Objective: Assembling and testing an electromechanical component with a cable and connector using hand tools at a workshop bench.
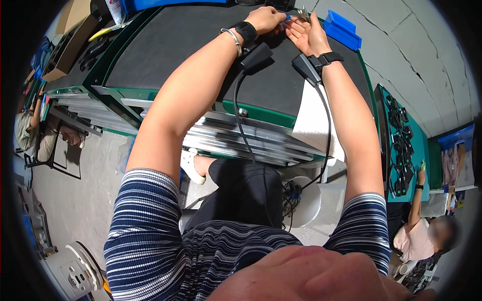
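Near the far edge of the dark bench mat (173, 45), my left hand (264, 21) has its fingers pinched on a small blue piece (287, 17), too small to name further. My right hand (310, 37) is beside it, palm turned up and fingers stretched toward the left hand. Some thin silver metal pieces (304, 13) show by the right thumb; whether they touch that hand is unclear. Both wrists wear black straps, each with a black cabled module: the left module (257, 56) and the right module (306, 68) hang over the mat.
Blue plastic bins (342, 30) stand right of my right hand. White paper (314, 120) lies at the bench's near right edge. Below are metal drawers (241, 135) and a white bin (306, 203) with cables. At right, another person (414, 238) reaches to a green table (419, 150) with black devices.
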The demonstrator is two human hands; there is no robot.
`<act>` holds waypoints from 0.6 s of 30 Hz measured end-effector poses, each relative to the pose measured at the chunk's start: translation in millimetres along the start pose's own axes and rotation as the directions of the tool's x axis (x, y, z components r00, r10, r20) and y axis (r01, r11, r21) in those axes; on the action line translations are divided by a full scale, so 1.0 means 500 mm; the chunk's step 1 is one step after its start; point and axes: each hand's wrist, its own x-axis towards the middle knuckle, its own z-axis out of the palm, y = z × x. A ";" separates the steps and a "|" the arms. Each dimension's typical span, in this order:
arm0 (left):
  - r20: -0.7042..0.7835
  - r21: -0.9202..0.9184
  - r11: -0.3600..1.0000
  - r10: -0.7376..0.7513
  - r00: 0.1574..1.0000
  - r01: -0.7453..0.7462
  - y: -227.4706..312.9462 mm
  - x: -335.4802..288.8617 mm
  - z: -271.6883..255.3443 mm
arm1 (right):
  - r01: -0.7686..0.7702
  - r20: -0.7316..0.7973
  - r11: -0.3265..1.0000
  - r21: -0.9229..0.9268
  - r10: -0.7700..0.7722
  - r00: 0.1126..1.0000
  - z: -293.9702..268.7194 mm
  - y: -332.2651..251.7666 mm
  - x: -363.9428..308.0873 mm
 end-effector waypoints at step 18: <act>0.299 -0.281 0.938 -0.118 0.947 0.206 0.025 -0.030 -0.007 | 0.226 -0.136 0.968 -0.113 -0.240 0.961 -0.003 -0.017 -0.007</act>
